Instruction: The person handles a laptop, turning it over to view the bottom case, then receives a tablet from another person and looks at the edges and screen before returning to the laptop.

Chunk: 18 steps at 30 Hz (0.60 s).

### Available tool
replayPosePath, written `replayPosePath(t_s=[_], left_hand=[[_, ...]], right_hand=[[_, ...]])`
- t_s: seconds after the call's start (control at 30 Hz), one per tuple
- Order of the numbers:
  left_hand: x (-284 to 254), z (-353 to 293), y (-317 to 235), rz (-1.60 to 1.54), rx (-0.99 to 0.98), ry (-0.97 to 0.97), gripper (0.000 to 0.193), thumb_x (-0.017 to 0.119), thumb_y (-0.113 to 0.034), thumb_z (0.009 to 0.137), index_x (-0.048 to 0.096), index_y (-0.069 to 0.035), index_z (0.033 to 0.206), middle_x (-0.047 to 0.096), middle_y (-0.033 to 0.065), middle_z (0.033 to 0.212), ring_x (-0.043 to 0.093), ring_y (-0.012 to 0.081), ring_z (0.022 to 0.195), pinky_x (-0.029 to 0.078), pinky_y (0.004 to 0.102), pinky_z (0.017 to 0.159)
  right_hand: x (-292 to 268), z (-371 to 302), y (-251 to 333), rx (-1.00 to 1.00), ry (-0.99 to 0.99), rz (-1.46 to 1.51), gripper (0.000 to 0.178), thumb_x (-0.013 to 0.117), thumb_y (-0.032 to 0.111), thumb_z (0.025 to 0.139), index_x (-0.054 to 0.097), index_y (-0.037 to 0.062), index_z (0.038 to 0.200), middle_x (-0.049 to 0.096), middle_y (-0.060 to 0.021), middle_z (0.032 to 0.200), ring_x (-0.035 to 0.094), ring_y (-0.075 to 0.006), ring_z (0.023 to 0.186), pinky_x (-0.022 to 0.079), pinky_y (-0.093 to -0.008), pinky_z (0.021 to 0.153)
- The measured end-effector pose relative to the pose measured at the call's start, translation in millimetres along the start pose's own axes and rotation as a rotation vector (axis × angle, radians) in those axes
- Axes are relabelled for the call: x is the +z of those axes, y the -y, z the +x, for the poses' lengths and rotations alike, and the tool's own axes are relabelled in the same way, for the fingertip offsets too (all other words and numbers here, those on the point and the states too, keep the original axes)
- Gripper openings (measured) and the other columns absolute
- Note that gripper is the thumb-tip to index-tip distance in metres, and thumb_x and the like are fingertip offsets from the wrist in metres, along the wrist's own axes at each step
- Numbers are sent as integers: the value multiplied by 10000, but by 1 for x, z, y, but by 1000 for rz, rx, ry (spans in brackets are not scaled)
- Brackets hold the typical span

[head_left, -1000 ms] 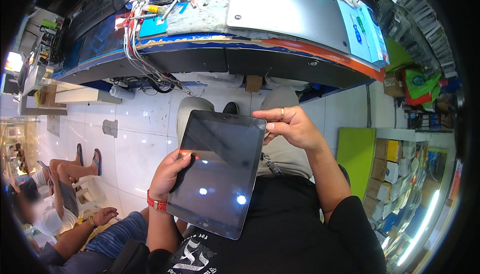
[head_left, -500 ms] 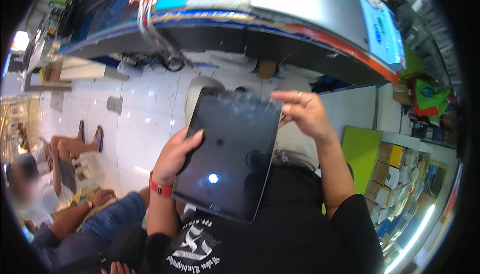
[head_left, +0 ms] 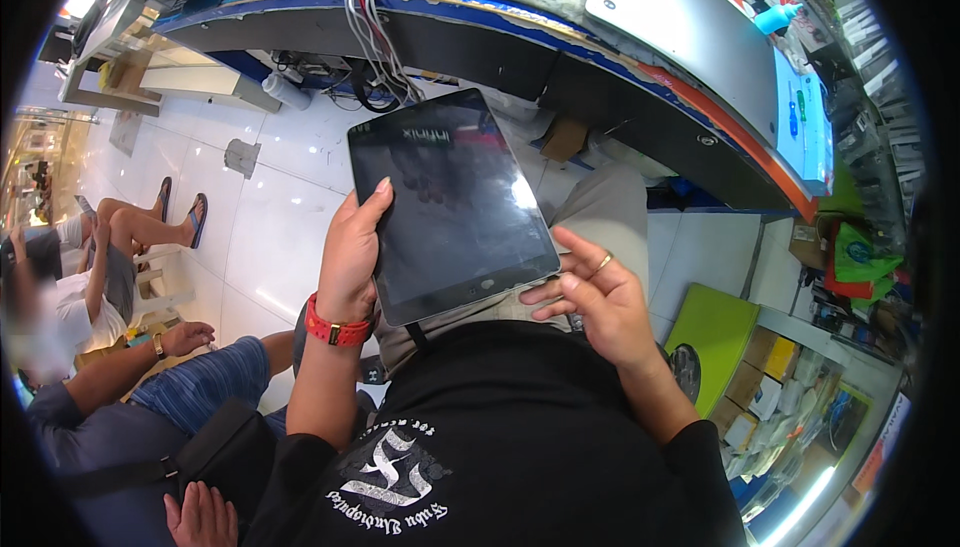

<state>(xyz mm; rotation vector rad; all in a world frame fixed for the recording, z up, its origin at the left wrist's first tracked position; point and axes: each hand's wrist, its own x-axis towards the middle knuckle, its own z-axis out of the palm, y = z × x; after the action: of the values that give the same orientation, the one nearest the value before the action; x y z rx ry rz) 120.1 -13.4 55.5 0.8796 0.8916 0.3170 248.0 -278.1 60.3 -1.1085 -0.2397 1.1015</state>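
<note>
A dark tablet (head_left: 450, 217) with a glossy black screen is tilted above my lap, light reflecting near its right edge. My left hand (head_left: 352, 247), a red watch (head_left: 336, 323) on its wrist, grips the tablet's left side with the thumb over the front; its other fingers are hidden behind. Beside the tablet's lower right corner, my right hand (head_left: 605, 297) has its fingers apart and a ring on one of them. Its fingertips are close to the corner; whether they touch it I cannot tell.
Ahead runs a workbench with a silver laptop (head_left: 665, 12), a blue tray (head_left: 803, 122), a light-blue bottle (head_left: 778, 17) and hanging cables (head_left: 372, 32). At right stand a green panel (head_left: 710, 337) and a glass display case (head_left: 790, 437). Two people sit at left, one close by in blue shorts (head_left: 205, 377).
The tablet has moved away from my chest and turned, its top now leaning left. My right hand has gone from its upper right corner down to the lower right one. My left hand keeps its hold.
</note>
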Motion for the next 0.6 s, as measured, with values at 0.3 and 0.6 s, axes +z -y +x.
replayPosePath(t_s=[0.3, 0.6], left_hand=[[16, -20, -10, 24, 69, -64, 267, 560, -237, 1088, 620, 6, 1184, 717, 76, 1045, 708, 138, 875, 583, 273, 755], [7, -22, -10, 69, 110, -32, 348, 525, -215, 1098, 566, 37, 1333, 703, 111, 1132, 709, 161, 931, 601, 301, 783]], right_hand=[[8, -4, -11, -119, -8, -43, 506, 530, 8, 1058, 433, 15, 1554, 644, -101, 1134, 713, -287, 1113, 623, -373, 919], [9, -6, -11, -147, 3, -82, 501, 536, 13, 1060, 432, 1, 1550, 648, -103, 1120, 719, -276, 1097, 616, -375, 944]])
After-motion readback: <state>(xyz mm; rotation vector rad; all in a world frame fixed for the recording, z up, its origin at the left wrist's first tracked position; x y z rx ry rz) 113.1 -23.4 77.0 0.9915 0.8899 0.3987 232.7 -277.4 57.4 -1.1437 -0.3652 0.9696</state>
